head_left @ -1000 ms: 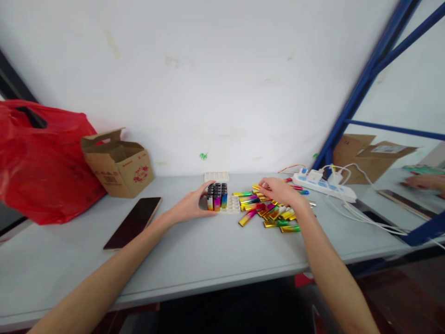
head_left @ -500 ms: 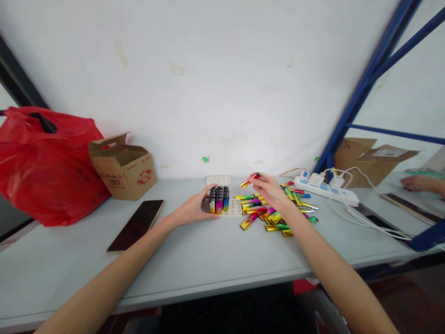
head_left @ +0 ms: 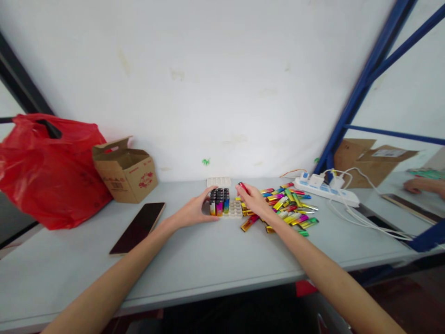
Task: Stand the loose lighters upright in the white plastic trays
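The left hand [head_left: 191, 212] is spread wide in a C around the left end of a white plastic celled tray [head_left: 236, 211] and its upright, black-topped, multicoloured lighters [head_left: 219, 207]; finger pressure cannot be told. The right hand [head_left: 255, 202] pinches a glossy red lighter [head_left: 244, 187] near the tray's right end, beside a loose pile of shiny multicoloured lighters [head_left: 288, 204]. A broad stretch of grey tabletop [head_left: 208, 260] separates the tray from the front edge.
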`<state>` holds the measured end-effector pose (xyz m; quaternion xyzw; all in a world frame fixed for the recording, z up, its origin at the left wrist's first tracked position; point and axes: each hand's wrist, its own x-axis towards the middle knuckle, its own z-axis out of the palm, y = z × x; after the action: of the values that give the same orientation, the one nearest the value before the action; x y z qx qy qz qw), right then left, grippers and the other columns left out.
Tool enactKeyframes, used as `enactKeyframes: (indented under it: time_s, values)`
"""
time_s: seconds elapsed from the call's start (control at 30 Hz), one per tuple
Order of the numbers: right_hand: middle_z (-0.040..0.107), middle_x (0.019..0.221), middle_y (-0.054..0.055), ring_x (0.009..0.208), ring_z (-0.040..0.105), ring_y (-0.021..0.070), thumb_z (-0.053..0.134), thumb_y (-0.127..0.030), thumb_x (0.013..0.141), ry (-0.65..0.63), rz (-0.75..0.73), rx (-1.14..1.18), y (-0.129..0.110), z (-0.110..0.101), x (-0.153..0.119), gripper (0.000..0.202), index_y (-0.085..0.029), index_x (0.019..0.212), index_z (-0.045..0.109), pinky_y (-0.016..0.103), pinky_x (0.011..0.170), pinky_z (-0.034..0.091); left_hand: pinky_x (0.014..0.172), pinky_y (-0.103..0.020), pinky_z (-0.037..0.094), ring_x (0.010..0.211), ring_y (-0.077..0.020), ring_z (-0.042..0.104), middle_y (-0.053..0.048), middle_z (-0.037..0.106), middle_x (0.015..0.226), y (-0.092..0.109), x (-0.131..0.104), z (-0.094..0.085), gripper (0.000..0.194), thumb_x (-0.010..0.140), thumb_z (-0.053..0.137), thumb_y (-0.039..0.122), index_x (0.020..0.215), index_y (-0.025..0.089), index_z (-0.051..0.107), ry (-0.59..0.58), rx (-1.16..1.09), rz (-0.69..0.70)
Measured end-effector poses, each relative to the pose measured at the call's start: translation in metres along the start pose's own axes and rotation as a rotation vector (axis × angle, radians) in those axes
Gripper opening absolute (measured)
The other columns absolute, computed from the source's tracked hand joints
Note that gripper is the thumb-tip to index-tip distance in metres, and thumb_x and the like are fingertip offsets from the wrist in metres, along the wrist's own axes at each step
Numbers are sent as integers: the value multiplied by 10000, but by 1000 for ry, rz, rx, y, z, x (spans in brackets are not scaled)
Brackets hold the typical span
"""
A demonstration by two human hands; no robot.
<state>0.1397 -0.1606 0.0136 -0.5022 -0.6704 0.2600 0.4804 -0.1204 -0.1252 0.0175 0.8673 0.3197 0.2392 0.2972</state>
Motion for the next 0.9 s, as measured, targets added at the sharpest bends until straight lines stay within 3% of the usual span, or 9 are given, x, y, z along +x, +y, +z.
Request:
enactKeyframes:
  time_s: [0.13, 0.27, 0.43, 0.67, 0.9]
  values:
    - [363, 640, -43, 633, 371, 131, 463, -669, 970, 73, -67, -136, -6, 2, -4, 543, -223, 665, 412, 265, 583, 288, 1136, -475, 479, 1312, -325, 629, -145, 587, 1509, -1, 0, 0, 1032, 769, 841, 490, 1605, 251, 286, 4, -13, 15]
    - [273, 609, -43, 596, 313, 120, 470, -627, 943, 86, -23, -180, -7, 6, -6, 547, -229, 588, 347, 281, 570, 232, 1138, -479, 480, 1311, -333, 627, -148, 589, 1507, -5, 1, 1, 1061, 766, 845, 508, 1616, 242, 270, 10, 22, 12]
    - [309, 568, -42, 575, 343, 124, 467, -518, 902, 136, -9, -205, -7, 11, -5, 450, -234, 572, 356, 288, 575, 232, 1138, -496, 481, 1310, -346, 631, -148, 584, 1520, -5, 1, 1, 1081, 762, 846, 506, 1628, 243, 255, 15, 36, 0]
    - [353, 583, -47, 602, 341, 126, 457, -611, 963, 142, -92, -253, -17, 4, -7, 526, -225, 614, 386, 279, 592, 259, 1142, -484, 479, 1325, -347, 625, -139, 575, 1535, -2, 1, 0, 1068, 753, 849, 485, 1625, 259, 275, 12, 4, 1]
    - [353, 553, -45, 576, 349, 127, 475, -448, 941, 172, -67, -324, -14, 1, -6, 428, -236, 591, 352, 295, 587, 233, 1164, -501, 452, 1343, -352, 612, -147, 592, 1517, -4, 1, 1, 1079, 739, 857, 478, 1624, 250, 282, 11, -6, -12]
